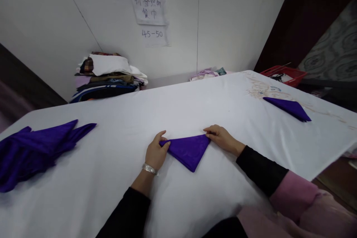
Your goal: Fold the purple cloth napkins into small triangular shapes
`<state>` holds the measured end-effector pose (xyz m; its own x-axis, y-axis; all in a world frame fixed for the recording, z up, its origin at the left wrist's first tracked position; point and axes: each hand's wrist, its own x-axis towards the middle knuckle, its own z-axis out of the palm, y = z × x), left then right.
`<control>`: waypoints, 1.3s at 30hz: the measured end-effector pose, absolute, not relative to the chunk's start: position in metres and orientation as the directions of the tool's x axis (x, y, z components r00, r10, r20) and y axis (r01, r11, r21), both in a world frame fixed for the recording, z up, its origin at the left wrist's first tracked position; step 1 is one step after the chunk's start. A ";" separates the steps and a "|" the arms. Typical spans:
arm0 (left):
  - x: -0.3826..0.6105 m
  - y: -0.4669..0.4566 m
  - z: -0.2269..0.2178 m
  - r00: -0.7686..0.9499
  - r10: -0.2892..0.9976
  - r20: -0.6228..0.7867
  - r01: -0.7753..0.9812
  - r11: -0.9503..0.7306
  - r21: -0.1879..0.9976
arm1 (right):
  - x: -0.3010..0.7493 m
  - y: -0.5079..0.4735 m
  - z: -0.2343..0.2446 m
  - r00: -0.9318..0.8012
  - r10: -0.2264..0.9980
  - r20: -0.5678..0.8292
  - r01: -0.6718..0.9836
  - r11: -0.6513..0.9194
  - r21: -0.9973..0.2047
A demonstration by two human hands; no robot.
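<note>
A purple napkin [188,150] folded into a triangle lies on the white tablecloth [178,108] with its point toward me. My left hand [156,153] pinches its left corner with the fingers curled round the cloth; a silver bracelet sits on that wrist. My right hand [221,138] presses down on the right corner with its fingers together. Both sleeves are black.
A heap of unfolded purple napkins [33,148] lies at the table's left. One folded purple triangle [288,108] rests at the far right. A stack of folded fabrics [107,76] stands against the wall, beneath a handwritten paper sign [150,13]. A red basket [284,74] sits beyond the right edge.
</note>
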<state>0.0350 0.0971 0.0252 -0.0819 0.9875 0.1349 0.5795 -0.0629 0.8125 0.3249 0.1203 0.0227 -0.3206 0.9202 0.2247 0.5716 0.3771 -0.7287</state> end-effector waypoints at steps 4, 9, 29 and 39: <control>0.035 0.096 0.026 -0.082 0.987 0.140 0.604 -0.063 0.794 | 0.324 0.118 0.019 -0.327 0.912 0.247 0.616 0.404 -0.676; 0.036 0.096 0.027 -0.068 0.988 0.136 0.631 -0.062 0.773 | 0.326 0.114 0.020 -0.320 0.911 0.259 0.695 0.412 -0.590; 0.053 0.079 0.080 0.002 0.978 -0.208 -0.182 0.205 0.962 | 0.301 0.028 0.042 -0.315 0.877 -0.362 -0.242 -0.443 -0.863; 0.068 0.055 0.113 0.069 0.991 -0.112 -0.220 0.125 0.967 | 0.276 0.024 0.048 -0.497 0.817 -0.291 -0.442 -0.527 -0.726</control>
